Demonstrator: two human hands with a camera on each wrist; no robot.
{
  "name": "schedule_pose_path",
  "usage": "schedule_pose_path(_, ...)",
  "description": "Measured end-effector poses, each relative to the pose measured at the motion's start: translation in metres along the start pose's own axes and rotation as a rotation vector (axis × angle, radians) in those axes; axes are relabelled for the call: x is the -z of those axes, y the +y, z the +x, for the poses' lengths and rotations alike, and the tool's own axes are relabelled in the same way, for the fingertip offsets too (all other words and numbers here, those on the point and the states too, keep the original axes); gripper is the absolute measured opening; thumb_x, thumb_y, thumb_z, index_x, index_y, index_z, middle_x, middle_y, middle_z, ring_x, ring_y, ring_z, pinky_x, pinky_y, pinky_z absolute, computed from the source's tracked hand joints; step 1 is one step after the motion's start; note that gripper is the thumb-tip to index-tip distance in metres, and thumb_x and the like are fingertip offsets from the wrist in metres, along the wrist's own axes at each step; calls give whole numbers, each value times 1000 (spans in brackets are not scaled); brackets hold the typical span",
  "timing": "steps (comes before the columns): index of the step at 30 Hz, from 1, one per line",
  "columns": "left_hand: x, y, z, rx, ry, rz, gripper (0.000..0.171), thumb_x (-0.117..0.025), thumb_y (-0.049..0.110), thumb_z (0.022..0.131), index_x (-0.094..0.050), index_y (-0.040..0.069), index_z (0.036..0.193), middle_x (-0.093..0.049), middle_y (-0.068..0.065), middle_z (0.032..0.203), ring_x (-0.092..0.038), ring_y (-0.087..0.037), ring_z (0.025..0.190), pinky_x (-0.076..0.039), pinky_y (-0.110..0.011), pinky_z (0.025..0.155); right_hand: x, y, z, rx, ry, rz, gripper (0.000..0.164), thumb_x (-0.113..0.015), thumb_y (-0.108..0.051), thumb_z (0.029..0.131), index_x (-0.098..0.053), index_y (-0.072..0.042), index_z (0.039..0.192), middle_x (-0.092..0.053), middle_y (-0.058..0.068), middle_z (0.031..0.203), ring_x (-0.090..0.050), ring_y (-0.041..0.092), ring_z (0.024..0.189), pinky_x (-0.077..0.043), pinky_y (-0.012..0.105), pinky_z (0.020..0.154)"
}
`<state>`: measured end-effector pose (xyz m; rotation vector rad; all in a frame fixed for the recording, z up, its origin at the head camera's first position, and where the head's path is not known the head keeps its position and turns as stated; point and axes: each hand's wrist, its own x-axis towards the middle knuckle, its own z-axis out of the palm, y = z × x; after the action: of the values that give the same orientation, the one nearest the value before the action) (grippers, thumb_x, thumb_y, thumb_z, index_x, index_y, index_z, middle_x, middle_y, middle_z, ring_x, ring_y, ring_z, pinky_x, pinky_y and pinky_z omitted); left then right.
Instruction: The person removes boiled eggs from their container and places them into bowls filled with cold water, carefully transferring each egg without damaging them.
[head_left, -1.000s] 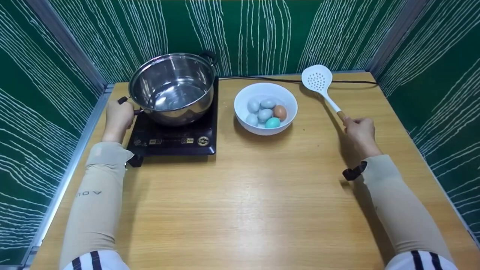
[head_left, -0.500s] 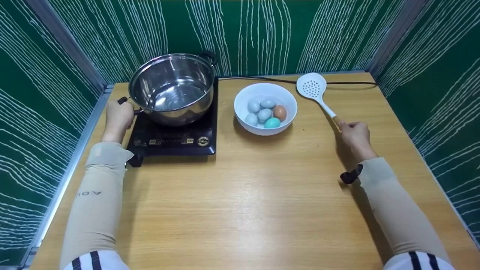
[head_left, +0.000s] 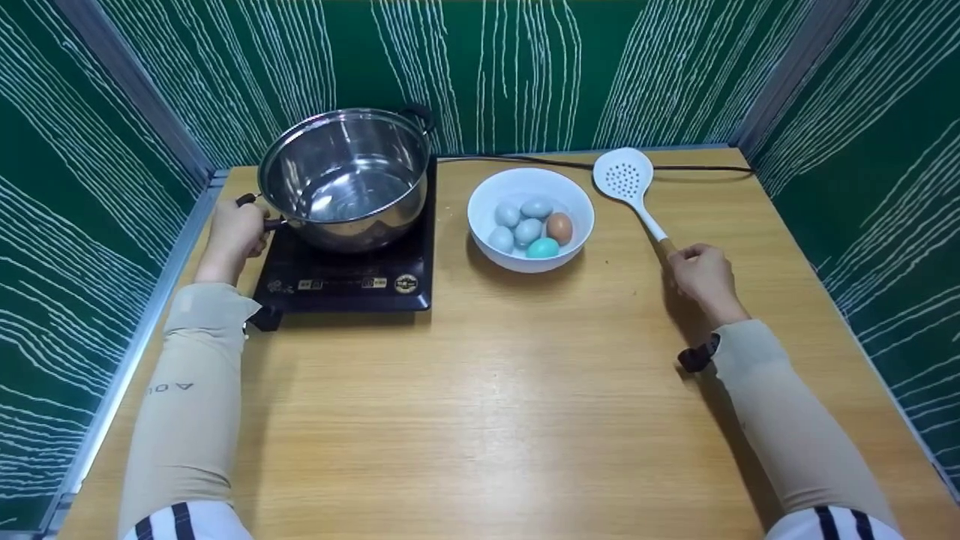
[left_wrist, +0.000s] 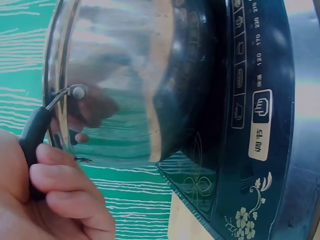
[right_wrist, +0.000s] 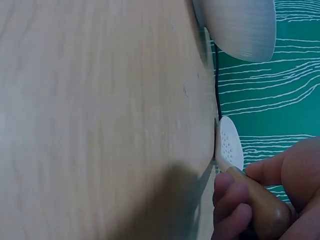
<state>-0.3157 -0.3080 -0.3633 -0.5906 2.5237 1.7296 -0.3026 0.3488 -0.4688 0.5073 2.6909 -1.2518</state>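
A steel pot (head_left: 352, 225) stands on a black induction cooker (head_left: 352, 289) at the back left, and its inside shows no food. My left hand (head_left: 234, 229) has its fingers curled round the pot's black side handle (left_wrist: 35, 130). On the right, my right hand (head_left: 701, 274) holds a white skimmer (head_left: 622, 176) by its wooden handle (right_wrist: 262, 205). The skimmer's perforated head points to the back; I cannot tell if it touches the table. Between the hands sits a white bowl (head_left: 484, 244) with several pale eggs, one brown egg (head_left: 559, 227) and one turquoise egg (head_left: 542, 248).
The wooden table (head_left: 480, 390) stretches in front of the bowl and cooker. Along its back edge runs a black cable (head_left: 705, 167), passing behind the skimmer's head. Green walls (head_left: 525, 75) with white lines enclose the back and both sides.
My right hand has lowered the skimmer and come slightly left and nearer. The left hand stays at the pot handle, its fingers slightly looser now. Pot and bowl keep their places.
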Motion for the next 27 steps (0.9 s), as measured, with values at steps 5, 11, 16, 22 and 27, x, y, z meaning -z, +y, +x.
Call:
schedule_pose_path(5, 4, 3, -3, -2, -54, 22, 14, -41, 19, 96, -37, 7, 103, -45, 6, 57, -43, -7, 43, -38, -22, 43, -2, 0, 0, 2, 0, -42, 44, -47, -38, 98, -53, -3, 125, -59, 6, 82, -56, 16, 61, -46, 31, 52)
schedule_pose_path(11, 6, 3, -3, 37, -89, 21, 39, -44, 30, 99, -32, 3, 125, -50, 2, 79, -48, -4, 48, -43, -18, 47, -5, -1, 1, -8, -58, -23, 39, -50, -33, 97, -54, -1, 120, -56, 3, 72, -53, 14, 54, -45, 32, 48)
schedule_pose_path(16, 7, 2, -5, 43, -90, -10, 38, -45, 31, 100, -33, 5, 125, -50, -2, 92, -51, -4, 52, -46, -18, 50, -9, -3, 1, -14, -52, -28, 34, -56, -28, 95, -60, -1, 115, -63, 5, 71, -60, 16, 53, -50, 32, 49)
schedule_pose_path(22, 7, 3, -10, 60, -45, -69, 30, -42, 33, 101, -39, 9, 118, -47, -6, 102, -52, -6, 53, -48, -19, 51, -11, -4, 1, -38, -36, -81, 34, -61, -29, 93, -64, -1, 112, -67, 9, 81, -63, 17, 59, -53, 34, 52)
schedule_pose_path(27, 6, 5, -18, 11, 24, 23, 50, -34, 40, 103, -37, 5, 138, -50, -8, 110, -60, -14, 72, -55, -24, 62, -13, -7, 3, -11, 6, -142, 37, -63, -34, 92, -67, -3, 112, -69, 11, 95, -63, 16, 69, -49, 30, 56)
